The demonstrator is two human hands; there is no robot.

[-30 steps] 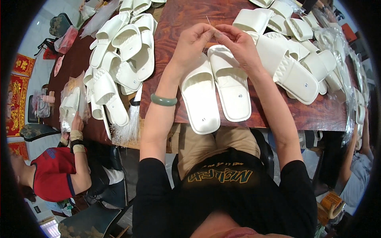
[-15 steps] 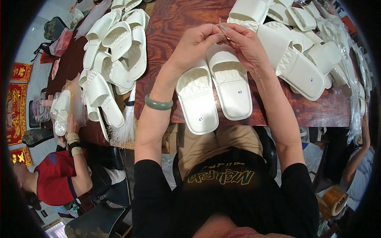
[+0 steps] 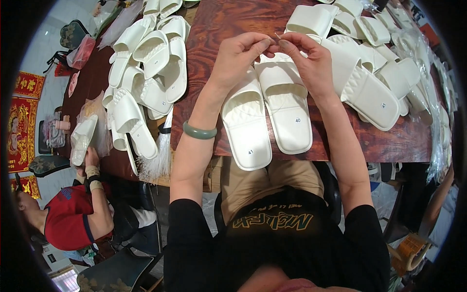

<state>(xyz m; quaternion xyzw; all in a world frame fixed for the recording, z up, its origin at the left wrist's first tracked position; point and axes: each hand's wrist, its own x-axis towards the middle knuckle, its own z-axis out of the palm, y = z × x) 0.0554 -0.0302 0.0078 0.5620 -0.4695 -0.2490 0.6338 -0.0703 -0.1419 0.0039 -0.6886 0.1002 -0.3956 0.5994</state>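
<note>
Along the worktop's left edge lies a slipper pile (image 3: 146,73). Your left hand (image 3: 238,56) and right hand (image 3: 309,61) meet over the middle, fingertips pinched together on something thin, too small to tell what. Keep both pinches firm and low over the slipper pair (image 3: 267,112) at the near edge. More slippers (image 3: 369,63) crowd the right side.

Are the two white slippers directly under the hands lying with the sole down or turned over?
Sole down. Both white slippers lie flat on the wooden table with straps and footbeds facing up.
</note>
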